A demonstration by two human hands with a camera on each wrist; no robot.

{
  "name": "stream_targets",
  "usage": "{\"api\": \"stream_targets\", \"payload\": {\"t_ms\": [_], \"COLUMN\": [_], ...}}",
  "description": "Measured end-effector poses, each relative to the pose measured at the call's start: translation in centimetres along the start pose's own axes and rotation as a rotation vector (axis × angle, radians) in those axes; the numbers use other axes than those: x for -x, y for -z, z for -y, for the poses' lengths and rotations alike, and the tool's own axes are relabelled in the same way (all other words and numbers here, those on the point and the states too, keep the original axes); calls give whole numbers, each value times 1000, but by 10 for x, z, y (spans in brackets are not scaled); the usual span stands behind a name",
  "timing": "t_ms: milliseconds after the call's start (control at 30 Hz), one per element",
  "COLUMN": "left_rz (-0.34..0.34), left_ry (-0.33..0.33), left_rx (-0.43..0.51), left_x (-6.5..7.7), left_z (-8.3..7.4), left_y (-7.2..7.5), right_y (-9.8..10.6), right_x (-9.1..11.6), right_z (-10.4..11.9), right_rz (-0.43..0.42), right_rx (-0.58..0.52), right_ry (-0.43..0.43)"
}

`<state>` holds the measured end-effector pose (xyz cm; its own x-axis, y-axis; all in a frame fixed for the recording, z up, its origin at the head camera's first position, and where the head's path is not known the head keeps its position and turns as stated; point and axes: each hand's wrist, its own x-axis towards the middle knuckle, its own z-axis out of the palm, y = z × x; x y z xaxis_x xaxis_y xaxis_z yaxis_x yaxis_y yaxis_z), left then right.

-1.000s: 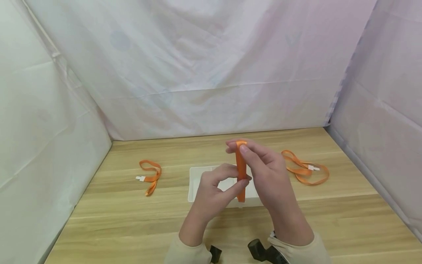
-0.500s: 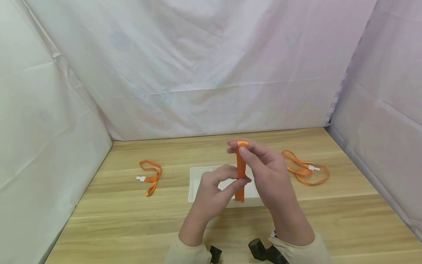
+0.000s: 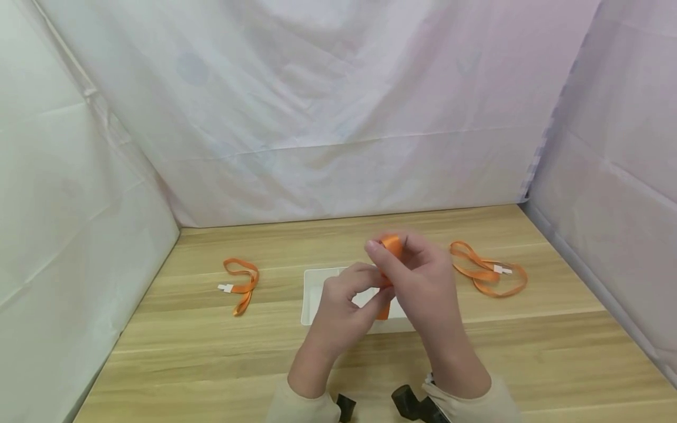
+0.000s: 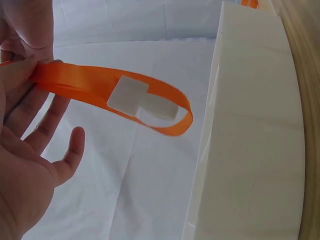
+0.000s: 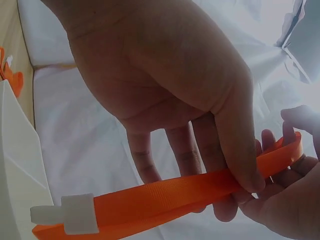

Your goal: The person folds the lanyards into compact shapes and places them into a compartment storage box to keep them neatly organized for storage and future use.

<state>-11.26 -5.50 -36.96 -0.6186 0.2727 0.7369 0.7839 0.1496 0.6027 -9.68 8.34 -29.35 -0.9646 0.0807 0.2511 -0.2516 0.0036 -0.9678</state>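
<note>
An orange lanyard (image 3: 392,244) is held folded in both hands above a white tray. My left hand (image 3: 341,302) pinches its lower part between thumb and fingers. Higher up, my right hand (image 3: 425,285) grips the folded top, with its thumb across the strap. In the left wrist view, the lanyard's lower loop (image 4: 186,120) hangs past the left hand (image 4: 30,185), with a white plastic clip (image 4: 127,95) against it. The right wrist view shows the clip (image 5: 80,214) too, near the tray. The hands partly hide the folds.
Beneath the hands stands the white divided tray (image 3: 388,326), partly covered by them. A second orange lanyard (image 3: 248,286) lies on the wooden table (image 3: 185,352) to the left. Another orange lanyard (image 3: 478,274) lies to the right. White cloth (image 3: 338,147) surrounds the table at the back and sides.
My right hand has come slightly down and left, its thumb moving across the strap. The upper fold has tilted and now looks shorter. The left hand stays nearly in place.
</note>
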Motion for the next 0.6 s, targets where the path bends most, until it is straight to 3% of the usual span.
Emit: {"api": "stream_targets", "payload": {"t_ms": [167, 367, 500, 600], "left_rz": [-10, -27, -26, -16], "left_ry": [-70, -116, -103, -52], "left_rx": [-84, -124, -99, -35], "left_x": [-1, -2, -1, 0], "left_z": [0, -1, 0, -1], "left_y": [0, 0, -1, -1], "right_y": [-3, -3, -1, 2], "right_x": [1, 1, 1, 0], "right_z": [-2, -5, -6, -5], "right_rz": [-79, -101, -97, -75], "right_rx": [47, 92, 100, 101], "right_ry": [79, 166, 138, 120]}}
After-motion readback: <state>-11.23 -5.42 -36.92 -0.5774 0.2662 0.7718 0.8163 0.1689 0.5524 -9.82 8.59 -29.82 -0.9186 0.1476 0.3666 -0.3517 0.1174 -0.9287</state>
